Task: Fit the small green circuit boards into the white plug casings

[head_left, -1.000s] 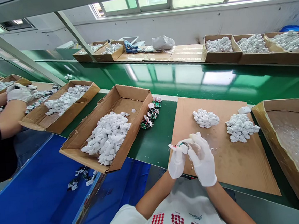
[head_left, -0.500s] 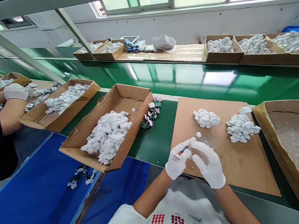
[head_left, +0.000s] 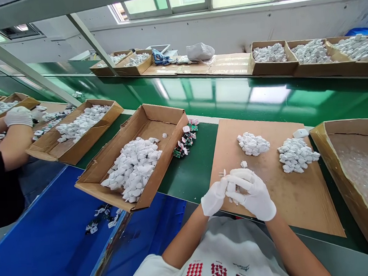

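In white gloves, both my hands meet over the near edge of a cardboard sheet (head_left: 302,209). My left hand (head_left: 214,198) is closed on a small white plastic casing (head_left: 231,188), with thin prongs standing up by the fingertips. My right hand (head_left: 254,195) curls its fingers over the same casing from the right, hiding much of it. Just beyond the fingers lies a single small white piece (head_left: 244,164). Two heaps of white plastic pieces, a left heap (head_left: 253,144) and a right heap (head_left: 298,155), rest farther back on the sheet.
Left of the sheet stands a cardboard box (head_left: 151,115) holding white pieces, with green circuit boards (head_left: 188,138) along its side. Another open box (head_left: 354,143) borders the right. A co-worker's gloved hand (head_left: 18,116) is at far left. Boxes (head_left: 275,67) line the back shelf.
My right hand has moved left and closed in against my left hand. The coloured wires seen at my left fingers are now out of sight, and thin prongs show there.
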Demonstrator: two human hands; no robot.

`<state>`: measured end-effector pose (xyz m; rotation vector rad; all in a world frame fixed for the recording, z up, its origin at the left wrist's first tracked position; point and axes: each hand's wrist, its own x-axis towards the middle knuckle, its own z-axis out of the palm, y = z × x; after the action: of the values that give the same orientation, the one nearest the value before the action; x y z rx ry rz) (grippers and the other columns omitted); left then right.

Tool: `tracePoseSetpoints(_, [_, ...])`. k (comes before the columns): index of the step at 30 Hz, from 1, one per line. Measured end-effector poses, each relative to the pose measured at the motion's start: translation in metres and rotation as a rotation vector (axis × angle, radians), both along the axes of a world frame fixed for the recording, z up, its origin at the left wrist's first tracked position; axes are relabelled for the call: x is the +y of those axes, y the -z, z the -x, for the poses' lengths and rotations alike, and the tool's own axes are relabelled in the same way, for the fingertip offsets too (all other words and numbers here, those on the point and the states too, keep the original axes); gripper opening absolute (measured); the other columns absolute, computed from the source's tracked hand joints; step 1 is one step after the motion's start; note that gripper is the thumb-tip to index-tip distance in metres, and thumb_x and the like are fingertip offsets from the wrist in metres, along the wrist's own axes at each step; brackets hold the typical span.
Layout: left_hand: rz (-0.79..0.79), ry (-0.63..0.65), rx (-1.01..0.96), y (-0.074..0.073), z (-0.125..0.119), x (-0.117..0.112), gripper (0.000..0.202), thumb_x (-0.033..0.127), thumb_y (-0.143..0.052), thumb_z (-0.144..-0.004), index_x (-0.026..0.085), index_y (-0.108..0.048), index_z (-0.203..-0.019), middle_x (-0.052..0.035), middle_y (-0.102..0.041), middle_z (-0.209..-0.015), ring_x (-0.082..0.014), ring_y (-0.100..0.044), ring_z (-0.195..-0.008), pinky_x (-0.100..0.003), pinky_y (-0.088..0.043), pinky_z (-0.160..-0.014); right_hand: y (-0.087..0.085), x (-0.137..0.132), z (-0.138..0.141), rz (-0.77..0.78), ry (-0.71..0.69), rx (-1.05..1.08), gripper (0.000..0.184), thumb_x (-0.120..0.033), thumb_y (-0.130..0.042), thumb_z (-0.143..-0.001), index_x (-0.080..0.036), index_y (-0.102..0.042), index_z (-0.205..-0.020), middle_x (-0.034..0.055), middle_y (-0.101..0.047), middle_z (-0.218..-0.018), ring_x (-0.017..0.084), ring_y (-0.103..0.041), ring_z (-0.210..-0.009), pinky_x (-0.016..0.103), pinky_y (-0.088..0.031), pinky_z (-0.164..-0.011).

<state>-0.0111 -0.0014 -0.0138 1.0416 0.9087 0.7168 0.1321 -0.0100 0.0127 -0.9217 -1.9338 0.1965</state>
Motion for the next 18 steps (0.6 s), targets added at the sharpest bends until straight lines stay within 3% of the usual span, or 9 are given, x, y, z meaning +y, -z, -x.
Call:
tracePoseSetpoints(3, [-0.027, 0.043, -0.058, -0.001, 0.005, 0.002, 0.069, 0.086, -0.039, -0.063, 0.019, -0.051, -0.052, -0.0026, -0.051, -0.05, -0.0146, -0.049, -0.053, -0.03, -0.044, -0.058, 0.0, 0.0, -0.002, 0.025, 0.011, -0.03, 0.031, -0.017, -0.06, -0.083, -0.032, -0.06, -0.11, 0.0007, -0.066, -0.083, 0.018, -0.064, -0.084, 0.034, -0.055, -0.074])
tracePoseSetpoints(6, [-0.043, 0.018, -0.034, -0.009, 0.005, 0.001, 0.055, 0.07, -0.06, -0.064, 0.015, -0.056, -0.06, -0.0027, -0.056, -0.056, -0.0112, -0.047, -0.05, -0.025, -0.038, -0.049, 0.003, -0.001, -0.003, 0.019, 0.059, -0.047, 0.024, -0.021, -0.063, -0.081, -0.032, -0.066, -0.102, 0.0021, -0.065, -0.088, 0.019, -0.062, -0.088, 0.034, -0.054, -0.075])
tracePoseSetpoints(9, [-0.006, -0.052, -0.059, -0.014, -0.001, -0.002, 0.046, 0.059, -0.065, -0.067, 0.014, -0.057, -0.06, -0.0028, -0.057, -0.056, -0.0097, -0.045, -0.049, -0.024, -0.035, -0.048, 0.007, -0.001, -0.003, 0.025, 0.089, -0.059, 0.022, -0.022, -0.063, -0.08, -0.032, -0.068, -0.098, 0.0029, -0.062, -0.091, 0.018, -0.061, -0.087, 0.034, -0.054, -0.077])
tracePoseSetpoints(11, [0.017, -0.077, -0.079, -0.014, -0.005, -0.001, 0.046, 0.058, -0.064, -0.066, 0.014, -0.054, -0.056, -0.0022, -0.054, -0.053, -0.0097, -0.045, -0.047, -0.024, -0.034, -0.046, 0.009, 0.0, -0.005, 0.037, 0.074, -0.063, 0.021, -0.021, -0.062, -0.08, -0.031, -0.068, -0.098, 0.0028, -0.062, -0.091, 0.018, -0.061, -0.086, 0.035, -0.054, -0.078])
tracePoseSetpoints(16, [0.092, 0.099, -0.086, -0.005, -0.003, 0.007, 0.056, 0.069, -0.063, -0.06, 0.014, -0.055, -0.059, -0.0039, -0.056, -0.054, -0.0141, -0.052, -0.048, -0.028, -0.042, -0.047, 0.012, 0.0, -0.011, 0.078, 0.02, -0.041, 0.021, -0.021, -0.064, -0.081, -0.031, -0.066, -0.099, 0.0026, -0.06, -0.094, 0.017, -0.061, -0.085, 0.038, -0.054, -0.082])
tracePoseSetpoints(18, [0.076, 0.079, -0.087, -0.004, 0.0, 0.009, 0.055, 0.068, -0.066, -0.057, 0.014, -0.056, -0.058, -0.0039, -0.058, -0.057, -0.0139, -0.053, -0.052, -0.028, -0.044, -0.052, 0.014, -0.001, -0.01, 0.098, -0.019, -0.024, 0.024, -0.021, -0.066, -0.079, -0.031, -0.066, -0.101, 0.0031, -0.059, -0.096, 0.017, -0.061, -0.088, 0.036, -0.054, -0.079])
